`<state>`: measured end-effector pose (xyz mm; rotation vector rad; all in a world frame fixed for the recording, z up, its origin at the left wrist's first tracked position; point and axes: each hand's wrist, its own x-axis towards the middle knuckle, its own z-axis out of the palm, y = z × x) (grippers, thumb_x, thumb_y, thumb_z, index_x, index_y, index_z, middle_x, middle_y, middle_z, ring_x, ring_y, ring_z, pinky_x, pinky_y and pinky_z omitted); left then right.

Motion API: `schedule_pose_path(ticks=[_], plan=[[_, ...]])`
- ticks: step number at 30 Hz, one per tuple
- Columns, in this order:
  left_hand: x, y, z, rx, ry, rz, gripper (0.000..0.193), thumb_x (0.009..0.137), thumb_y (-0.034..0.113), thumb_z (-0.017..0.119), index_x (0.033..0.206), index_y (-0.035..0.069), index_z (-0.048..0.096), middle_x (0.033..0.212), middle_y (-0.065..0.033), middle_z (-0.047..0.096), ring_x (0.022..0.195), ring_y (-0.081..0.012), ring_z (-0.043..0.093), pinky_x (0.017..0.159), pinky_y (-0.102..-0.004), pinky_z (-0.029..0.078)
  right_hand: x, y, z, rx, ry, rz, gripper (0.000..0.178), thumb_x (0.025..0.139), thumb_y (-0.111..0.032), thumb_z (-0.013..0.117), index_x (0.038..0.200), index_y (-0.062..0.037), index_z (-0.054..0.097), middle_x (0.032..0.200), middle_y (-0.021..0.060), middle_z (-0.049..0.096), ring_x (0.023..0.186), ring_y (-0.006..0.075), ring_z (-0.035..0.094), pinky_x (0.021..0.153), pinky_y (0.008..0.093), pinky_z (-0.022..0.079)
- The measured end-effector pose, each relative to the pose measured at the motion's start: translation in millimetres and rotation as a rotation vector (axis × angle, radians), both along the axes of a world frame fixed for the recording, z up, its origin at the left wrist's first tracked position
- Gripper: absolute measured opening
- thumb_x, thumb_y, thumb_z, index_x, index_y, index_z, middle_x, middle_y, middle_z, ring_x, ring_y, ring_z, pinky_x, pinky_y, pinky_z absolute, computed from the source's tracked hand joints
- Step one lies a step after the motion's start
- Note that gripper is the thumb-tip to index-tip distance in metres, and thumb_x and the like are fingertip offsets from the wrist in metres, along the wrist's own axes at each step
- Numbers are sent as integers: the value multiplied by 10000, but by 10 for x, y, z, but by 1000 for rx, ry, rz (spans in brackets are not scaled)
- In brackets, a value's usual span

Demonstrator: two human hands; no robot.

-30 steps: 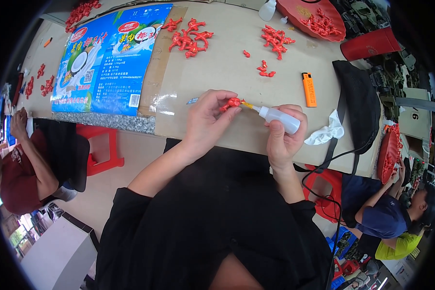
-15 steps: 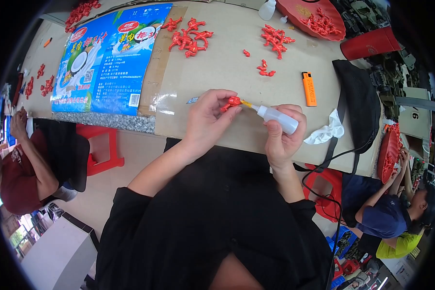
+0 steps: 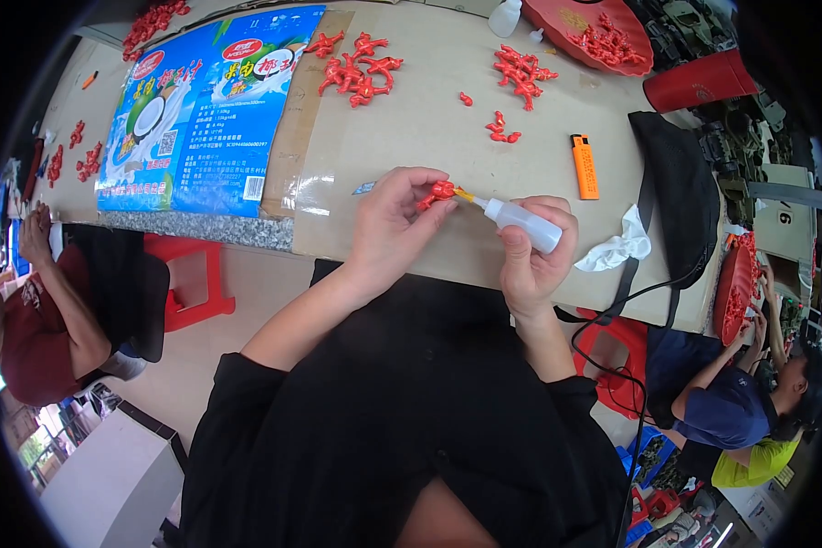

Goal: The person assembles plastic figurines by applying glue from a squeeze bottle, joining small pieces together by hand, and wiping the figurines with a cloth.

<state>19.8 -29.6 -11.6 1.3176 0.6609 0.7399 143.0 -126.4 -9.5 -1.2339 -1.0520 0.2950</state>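
Between the thumb and fingers of my left hand (image 3: pixel 395 219) is a small glossy red figurine (image 3: pixel 437 193). My right hand (image 3: pixel 541 251) grips a translucent white squeeze bottle (image 3: pixel 526 226), tilted so its thin nozzle points left. The nozzle's yellowish tip (image 3: pixel 464 195) meets or nearly meets the figurine; I cannot tell which. Both hands are above the near part of the table (image 3: pixel 384 128). Beyond them lie a few small red pieces (image 3: pixel 500 129) and a cluster of red figurines (image 3: pixel 522 75).
An orange lighter (image 3: pixel 584 168), a crumpled white tissue (image 3: pixel 617 242) and a black bag (image 3: pixel 674 196) lie at right. More red figurines (image 3: pixel 360 73) sit beside a blue printed cardboard sheet (image 3: pixel 201 119). A red tray (image 3: pixel 557 27) and red cup (image 3: pixel 703 82) stand far right. Co-workers sit on both sides.
My hands, the figurine and the bottle stay almost still; the bottle has shifted very slightly left. The co-workers' hands at both sides have moved a little.
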Motion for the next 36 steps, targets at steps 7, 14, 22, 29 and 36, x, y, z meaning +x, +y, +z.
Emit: schedule_pose_path(ticks=[7, 14, 22, 29, 36], plan=[[-1, 0, -7, 14, 19, 7, 233, 757, -17, 592, 973, 0, 506, 943, -65, 501, 838, -111, 562, 706, -213, 482, -3, 2, 17, 5, 24, -34, 267, 783, -113, 604, 957, -1, 435, 908, 110, 467, 721, 122, 481, 611, 211, 404], [-4, 0, -2, 2, 12, 14, 241, 759, -15, 590, 982, 1, 501, 945, -67, 498, 842, -110, 559, 717, -217, 479, 25, -12, 6, -26, -56, -37, 259, 811, -134, 569, 971, -9, 408, 922, 112, 451, 660, 114, 494, 583, 201, 419], [-2, 8, -2, -8, 7, 7, 242, 760, -14, 589, 985, 2, 502, 952, -68, 495, 840, -112, 560, 714, -220, 479, 12, -20, 14, -16, 32, -29, 265, 774, -91, 607, 955, -4, 433, 897, 111, 471, 731, 132, 482, 625, 218, 406], [-12, 10, 17, 5, 30, 1, 235, 766, -16, 581, 988, 4, 507, 957, -67, 494, 843, -116, 559, 716, -218, 477, 8, 6, 12, -16, -19, -26, 259, 809, -144, 572, 963, -8, 415, 910, 109, 458, 644, 125, 494, 567, 215, 415], [-78, 110, 162, -114, -107, -188, 225, 811, 17, 532, 1030, 0, 483, 900, -58, 516, 831, -128, 555, 722, -233, 452, 76, 61, 131, 90, 605, 91, 249, 838, -203, 536, 974, -18, 438, 884, 94, 492, 672, 140, 484, 597, 255, 396]])
